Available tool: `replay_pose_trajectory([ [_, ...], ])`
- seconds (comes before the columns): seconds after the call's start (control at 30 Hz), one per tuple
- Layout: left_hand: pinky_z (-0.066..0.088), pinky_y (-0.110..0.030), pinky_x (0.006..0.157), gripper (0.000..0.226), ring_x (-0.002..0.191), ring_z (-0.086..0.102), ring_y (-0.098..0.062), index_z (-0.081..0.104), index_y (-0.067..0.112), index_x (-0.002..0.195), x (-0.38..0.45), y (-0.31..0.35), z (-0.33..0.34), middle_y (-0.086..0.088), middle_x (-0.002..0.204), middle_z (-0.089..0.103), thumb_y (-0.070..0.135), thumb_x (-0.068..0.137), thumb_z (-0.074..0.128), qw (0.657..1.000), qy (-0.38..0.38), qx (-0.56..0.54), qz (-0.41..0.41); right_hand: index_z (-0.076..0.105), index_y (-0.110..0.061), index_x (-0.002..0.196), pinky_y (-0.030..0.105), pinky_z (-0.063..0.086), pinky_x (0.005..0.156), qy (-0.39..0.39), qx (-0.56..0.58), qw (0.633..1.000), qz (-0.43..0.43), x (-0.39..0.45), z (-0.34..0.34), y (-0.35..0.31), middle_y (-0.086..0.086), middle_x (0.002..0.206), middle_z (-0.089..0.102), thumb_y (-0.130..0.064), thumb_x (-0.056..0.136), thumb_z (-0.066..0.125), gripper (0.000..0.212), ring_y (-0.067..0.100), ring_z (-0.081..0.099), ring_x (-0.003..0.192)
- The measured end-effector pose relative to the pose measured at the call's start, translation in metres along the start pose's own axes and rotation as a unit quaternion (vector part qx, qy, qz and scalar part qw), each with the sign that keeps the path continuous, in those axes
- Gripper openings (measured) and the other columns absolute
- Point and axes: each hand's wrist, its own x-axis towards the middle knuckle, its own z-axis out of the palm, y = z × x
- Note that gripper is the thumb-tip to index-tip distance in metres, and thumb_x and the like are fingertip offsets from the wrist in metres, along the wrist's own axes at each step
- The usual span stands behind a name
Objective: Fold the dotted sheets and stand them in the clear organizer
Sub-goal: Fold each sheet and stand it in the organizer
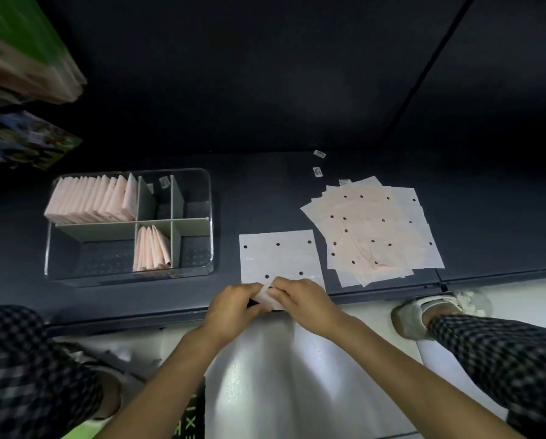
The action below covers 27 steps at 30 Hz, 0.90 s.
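On the tabletop (265, 191) the organizer (210, 217) sits to the left. A row of folded sheets (91, 201) stands in its far-left compartment, and a smaller bunch (151, 248) stands in the near-middle one. Well to the right lies a fanned pile of unfolded sheets (376, 229). Between organizer and pile, just beside the pile, a single sheet (278, 258) lies flat at the near edge. Over that edge the left hand (233, 304) and right hand (303, 299) meet on a folded piece (267, 297). Behind the pile lie two small tags (318, 171).
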Motion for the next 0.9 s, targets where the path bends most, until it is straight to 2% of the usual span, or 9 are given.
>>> replay_pose_trajectory([
  [0.13,0.038,-0.03,0.06,0.03,0.061,0.043,-0.012,0.069,0.003,0.079,0.0,-0.009,-0.003,-0.007,0.064,0.056,0.032,0.085,0.07,0.993,0.002,-0.107,-0.058,0.062,-0.028,0.098,0.027,0.044,0.079,-0.109,0.115,0.986,0.055,0.009,-0.031,0.004,-0.011,0.096,0.065,-0.055,0.087,0.054,0.03,0.008,0.057,0.089],
  [0.23,0.049,-0.019,0.067,0.005,0.07,0.063,-0.004,0.073,0.016,0.083,0.001,-0.011,-0.009,0.008,0.078,0.073,0.016,0.086,0.069,0.954,0.02,-0.283,-0.095,0.057,-0.035,0.116,0.021,0.038,0.096,-0.202,0.157,0.961,0.109,0.009,-0.06,0.027,-0.018,0.119,0.059,-0.058,0.073,0.069,0.05,-0.001,0.05,0.112],
  [0.27,0.049,-0.013,0.067,0.011,0.073,0.067,-0.002,0.072,0.02,0.084,0.002,-0.012,-0.01,0.009,0.083,0.074,0.009,0.085,0.069,0.935,0.036,-0.336,-0.103,0.057,-0.033,0.117,0.02,0.038,0.096,-0.203,0.166,0.958,0.119,0.009,-0.066,0.036,-0.018,0.119,0.06,-0.054,0.073,0.072,0.051,0.0,0.052,0.112],
  [0.33,0.049,-0.01,0.065,0.019,0.074,0.069,-0.001,0.07,0.021,0.085,0.005,-0.012,-0.011,0.011,0.082,0.074,0.002,0.084,0.067,0.905,0.072,-0.401,-0.126,0.063,-0.026,0.109,0.018,0.046,0.089,-0.158,0.251,0.946,0.128,0.01,-0.066,0.051,-0.014,0.107,0.068,-0.037,0.081,0.072,0.032,0.003,0.061,0.101],
  [0.4,0.05,-0.011,0.063,0.016,0.07,0.068,0.0,0.068,0.021,0.086,0.006,-0.011,-0.01,0.013,0.075,0.073,0.005,0.088,0.063,0.891,0.095,-0.419,-0.147,0.063,-0.016,0.085,0.023,0.052,0.08,-0.062,0.351,0.919,0.167,0.014,-0.055,0.056,-0.01,0.076,0.066,-0.023,0.089,0.064,0.009,0.011,0.063,0.077],
  [0.47,0.053,-0.018,0.066,0.012,0.068,0.067,-0.003,0.066,0.019,0.085,0.007,-0.012,-0.008,0.01,0.072,0.073,0.011,0.091,0.06,0.883,0.11,-0.422,-0.172,0.046,-0.014,0.066,0.029,0.047,0.071,0.015,0.331,0.923,0.198,0.02,-0.04,0.06,-0.008,0.056,0.039,-0.023,0.092,0.059,0.031,0.016,0.04,0.062],
  [0.6,0.039,-0.033,0.068,0.028,0.066,0.041,-0.02,0.046,0.011,0.069,0.011,-0.015,-0.004,-0.011,0.066,0.045,0.018,0.093,0.059,0.879,0.148,-0.402,-0.211,0.035,-0.016,0.064,0.024,0.031,0.059,0.073,0.213,0.952,0.209,0.031,-0.016,0.063,-0.004,0.06,0.031,-0.025,0.095,0.053,0.037,0.013,0.029,0.06],
  [0.7,0.034,-0.028,0.062,0.033,0.06,0.033,-0.015,0.042,0.014,0.066,0.017,-0.017,-0.002,-0.004,0.061,0.036,0.023,0.093,0.058,0.89,0.175,-0.358,-0.222,0.039,-0.012,0.069,0.016,0.029,0.05,0.098,0.15,0.96,0.213,0.038,-0.008,0.064,-0.004,0.061,0.037,-0.025,0.097,0.049,0.032,0.011,0.032,0.059],
  [0.9,0.034,-0.01,0.056,0.026,0.061,0.04,-0.011,0.047,0.014,0.07,0.028,-0.022,0.002,0.003,0.065,0.046,0.015,0.095,0.052,0.907,0.212,-0.294,-0.214,0.034,-0.013,0.068,0.024,0.028,0.053,0.118,0.121,0.955,0.244,0.043,-0.001,0.064,-0.003,0.06,0.038,-0.023,0.097,0.047,0.034,0.014,0.033,0.058],
])
